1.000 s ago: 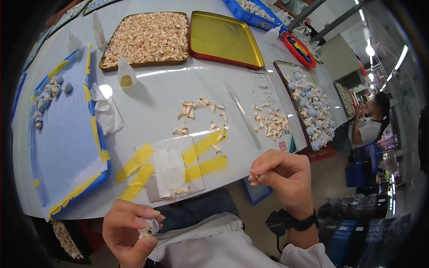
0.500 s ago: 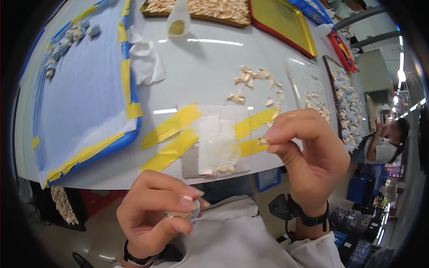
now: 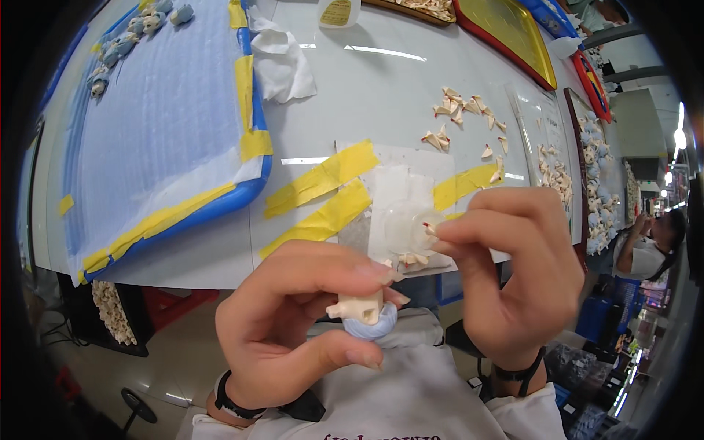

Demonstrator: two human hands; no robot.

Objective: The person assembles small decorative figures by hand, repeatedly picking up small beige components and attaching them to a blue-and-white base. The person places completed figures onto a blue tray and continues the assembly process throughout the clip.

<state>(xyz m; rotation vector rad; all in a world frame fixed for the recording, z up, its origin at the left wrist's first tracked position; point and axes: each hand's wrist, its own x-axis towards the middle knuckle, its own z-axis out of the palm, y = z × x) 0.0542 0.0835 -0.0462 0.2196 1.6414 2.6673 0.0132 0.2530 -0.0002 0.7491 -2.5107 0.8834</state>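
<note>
In my left hand (image 3: 286,323), thumb and fingers are closed around a small cream figurine (image 3: 359,302) with a rounded pale-blue part underneath. A hole shows in its cream side. My right hand (image 3: 517,271) pinches a tiny cream pointed piece (image 3: 430,229) with a red end, held above and to the right of the figurine, apart from it. Behind the hands, a clear round shallow dish (image 3: 400,224) rests on white paper (image 3: 389,180) fixed with yellow tape. A few similar pieces (image 3: 413,259) lie at the paper's near edge, and several more loose pieces (image 3: 462,106) lie farther back.
At left stands a blue-rimmed tray (image 3: 242,189) lined with pale-blue sheet, holding several blue-and-cream figures (image 3: 136,33). Beside it are a crumpled white tissue (image 3: 282,70) and a bottle (image 3: 337,11). A gold tray (image 3: 517,37), a tray of figures (image 3: 594,176) and another person (image 3: 645,249) are at right.
My left hand has come up and rightward, closer to the right hand, and the figurine now shows more of its cream side. The head view has shifted, moving the table's things in the picture.
</note>
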